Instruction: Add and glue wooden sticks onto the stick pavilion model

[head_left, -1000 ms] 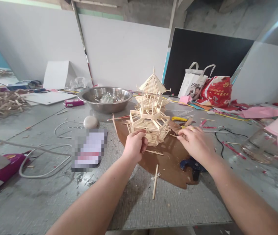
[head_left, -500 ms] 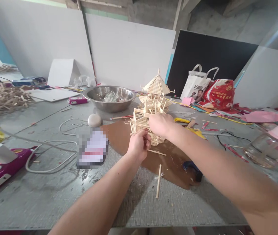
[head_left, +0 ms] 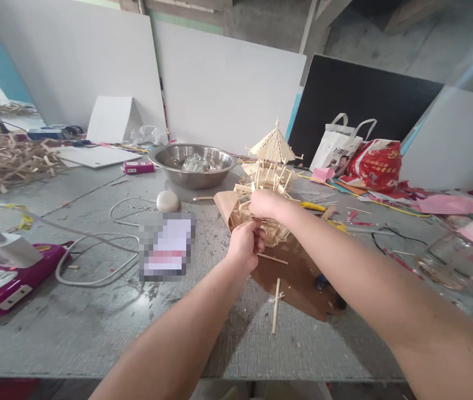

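Note:
A pagoda model (head_left: 275, 147) made of pale wooden sticks stands upright on a brown sheet (head_left: 292, 280). The sheet's left part is raised and curls against the model's lower left side. My left hand (head_left: 247, 241) is closed at the model's lower left, fingers curled in; what they pinch is hidden. Across the model's middle tier lies my right hand (head_left: 267, 204), with its fingers bent in among the sticks and their tips out of sight. A notched thin stick (head_left: 273, 258) lies just below the model, and a thicker stick (head_left: 276, 306) lies closer to me.
Behind stands a steel basin (head_left: 192, 166). To the left are a blurred-out phone (head_left: 168, 247), a white round case (head_left: 167, 201), a looped cable and a purple power strip (head_left: 23, 283). A glass jug (head_left: 440, 261), yellow-handled tool (head_left: 313, 206) and bags (head_left: 376, 164) are on the right.
The brown sheet's left part, flat before, is now lifted and curled up against the model. Both hands stay at the model. The whole view has shifted slightly.

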`<action>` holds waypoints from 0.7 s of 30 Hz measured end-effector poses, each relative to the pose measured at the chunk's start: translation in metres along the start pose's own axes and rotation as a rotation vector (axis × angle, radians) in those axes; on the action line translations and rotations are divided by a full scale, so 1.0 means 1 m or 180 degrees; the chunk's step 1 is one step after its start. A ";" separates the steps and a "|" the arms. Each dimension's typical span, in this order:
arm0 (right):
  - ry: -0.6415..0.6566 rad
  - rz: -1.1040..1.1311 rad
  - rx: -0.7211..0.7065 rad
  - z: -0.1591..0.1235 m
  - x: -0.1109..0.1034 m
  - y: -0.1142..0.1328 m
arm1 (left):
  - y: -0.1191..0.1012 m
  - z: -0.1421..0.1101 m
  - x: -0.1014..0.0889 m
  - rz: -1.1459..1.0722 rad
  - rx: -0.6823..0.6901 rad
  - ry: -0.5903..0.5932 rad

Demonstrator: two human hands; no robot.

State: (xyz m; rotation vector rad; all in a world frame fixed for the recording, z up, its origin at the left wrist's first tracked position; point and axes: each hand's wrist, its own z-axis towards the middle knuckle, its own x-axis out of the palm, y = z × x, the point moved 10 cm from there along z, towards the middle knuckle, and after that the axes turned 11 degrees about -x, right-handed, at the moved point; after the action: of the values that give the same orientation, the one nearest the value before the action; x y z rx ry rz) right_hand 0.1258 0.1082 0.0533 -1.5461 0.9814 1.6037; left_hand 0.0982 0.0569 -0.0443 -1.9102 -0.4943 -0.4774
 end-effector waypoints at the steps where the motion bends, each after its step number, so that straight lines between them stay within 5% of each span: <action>1: -0.0026 -0.0028 0.0037 -0.002 0.000 -0.002 | 0.000 0.000 0.000 0.0023 0.0006 -0.0009; 8: -0.0758 -0.0127 -0.0066 -0.032 -0.021 -0.005 | -0.002 0.000 -0.005 0.0260 0.0128 -0.0191; 15: -0.1382 0.1101 -0.0066 -0.097 -0.047 -0.037 | -0.013 -0.007 -0.011 0.0352 0.0341 -0.0484; 21: -0.1380 0.1360 0.0145 -0.143 -0.031 -0.084 | -0.045 -0.018 -0.025 0.0235 0.1166 -0.0956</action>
State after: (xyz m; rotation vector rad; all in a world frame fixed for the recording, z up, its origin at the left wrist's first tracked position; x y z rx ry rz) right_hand 0.2690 0.0223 0.0790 -0.9291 1.1338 2.0790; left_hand 0.0509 0.0531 -0.0171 -1.6419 -0.6550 -0.0420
